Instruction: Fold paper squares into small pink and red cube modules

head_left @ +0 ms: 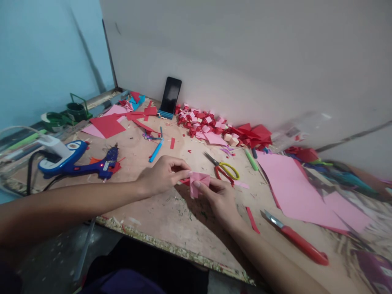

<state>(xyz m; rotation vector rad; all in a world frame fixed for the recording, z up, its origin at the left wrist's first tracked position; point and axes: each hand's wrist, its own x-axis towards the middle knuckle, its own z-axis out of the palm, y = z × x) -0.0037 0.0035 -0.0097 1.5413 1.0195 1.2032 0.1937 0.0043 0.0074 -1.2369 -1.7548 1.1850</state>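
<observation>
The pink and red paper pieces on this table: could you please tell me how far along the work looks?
Done: a heap of folded pieces lies by the wall. In hand: the left hand and right hand pinch one small pink piece. Left, probably: the large pink sheets lie whole, the scissors idle nearby.

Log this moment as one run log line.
left hand: holds folded pink paper | right hand: holds folded pink paper | nearby: scissors, red knife, glue gun | surface: table
</observation>
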